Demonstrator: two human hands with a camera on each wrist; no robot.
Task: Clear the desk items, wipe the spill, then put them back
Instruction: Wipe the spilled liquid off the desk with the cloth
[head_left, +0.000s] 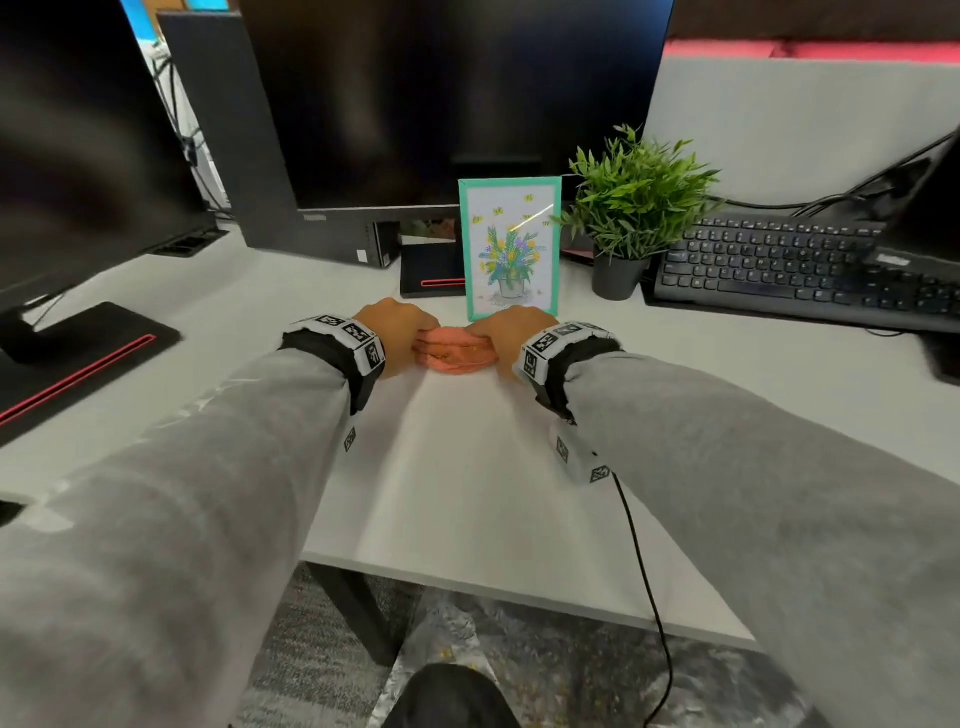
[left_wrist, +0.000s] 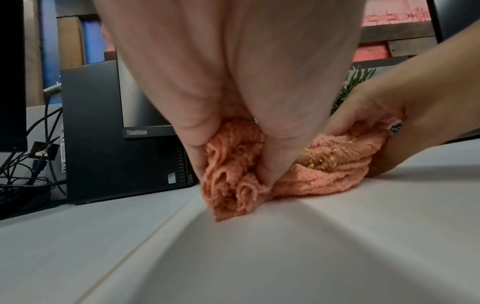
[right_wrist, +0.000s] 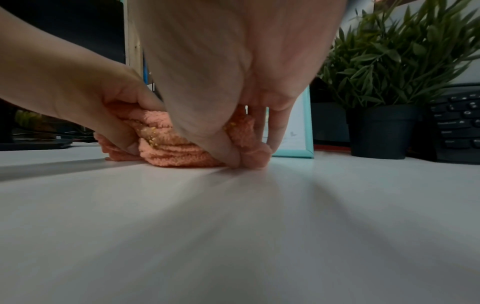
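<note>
crumbs riding on a bunched cloth

while both hands are squeezing the orange cloth together on the white bench, the risk is sitting on top of it. the left hand is curling thumb and fingers round the cloth's left end, and the right hand is pinching the right end, so each grip is closed on fabric, not hanging loose. the cloth is lying bunched between them, touching the bench, just in front of the teal picture frame and near the potted plant.

yellow crumbs are clinging to the upper folds. judging from this, a quick lift or a tilt is likely to be shaking them back onto the wiped surface, or toward the keyboard. pushing forward is also risky, since the frame is standing close behind the right knuckles and looks easy to tip. gathering the folds inward before lifting seems the safer way.
</note>
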